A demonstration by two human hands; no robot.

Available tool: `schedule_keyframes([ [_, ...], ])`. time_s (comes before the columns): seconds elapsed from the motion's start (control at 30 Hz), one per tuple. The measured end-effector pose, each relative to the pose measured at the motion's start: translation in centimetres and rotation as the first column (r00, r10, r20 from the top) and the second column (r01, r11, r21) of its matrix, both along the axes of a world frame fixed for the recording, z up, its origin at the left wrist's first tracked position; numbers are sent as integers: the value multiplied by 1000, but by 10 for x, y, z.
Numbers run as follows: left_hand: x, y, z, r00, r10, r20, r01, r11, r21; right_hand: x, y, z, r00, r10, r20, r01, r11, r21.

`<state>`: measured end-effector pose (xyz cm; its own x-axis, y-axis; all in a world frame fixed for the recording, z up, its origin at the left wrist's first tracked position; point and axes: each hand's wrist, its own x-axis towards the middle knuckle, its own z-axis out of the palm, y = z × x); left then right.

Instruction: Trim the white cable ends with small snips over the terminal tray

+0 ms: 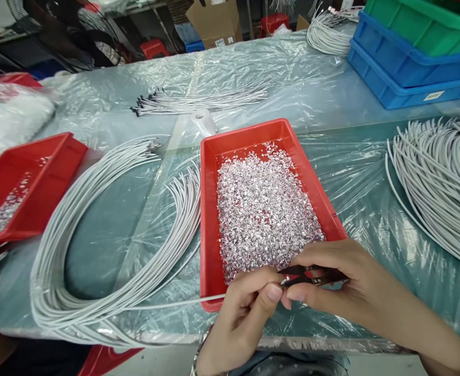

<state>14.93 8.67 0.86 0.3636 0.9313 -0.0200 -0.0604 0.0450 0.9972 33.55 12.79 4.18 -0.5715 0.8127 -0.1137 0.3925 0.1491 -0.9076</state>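
My left hand pinches the end of a thin white cable that runs off to the left into a big looped bundle of white cables. My right hand is closed around a small dark cutting tool, its tip meeting the cable end at my left fingertips. Both hands hover over the near edge of a red tray filled with shiny silver foil scraps.
A second red tray with silver scraps sits at the left. More white cable bundles lie at the right and at the back. Stacked blue and green bins stand at the back right. Clear plastic sheeting covers the table.
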Motion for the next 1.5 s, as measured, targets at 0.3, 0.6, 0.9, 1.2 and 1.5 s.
schedule_keyframes([
  [0.3,0,-2,2,984,65,-166,-46,993,110,0,-3,-2,1000,-17,3,17,1000,-12],
  [0.6,1,-4,-3,971,136,-195,-98,976,192,-4,-4,3,999,-49,-4,49,999,18],
  [0.9,-1,-8,-8,940,255,-225,-172,927,333,-5,-7,7,998,-49,35,52,995,-81],
  [1.2,1,-2,2,940,121,-319,-11,946,325,-7,-7,6,997,-64,33,67,993,-96],
  [1.5,4,-13,1,908,275,-316,-240,960,146,-1,-10,12,989,-84,121,82,996,20],
])
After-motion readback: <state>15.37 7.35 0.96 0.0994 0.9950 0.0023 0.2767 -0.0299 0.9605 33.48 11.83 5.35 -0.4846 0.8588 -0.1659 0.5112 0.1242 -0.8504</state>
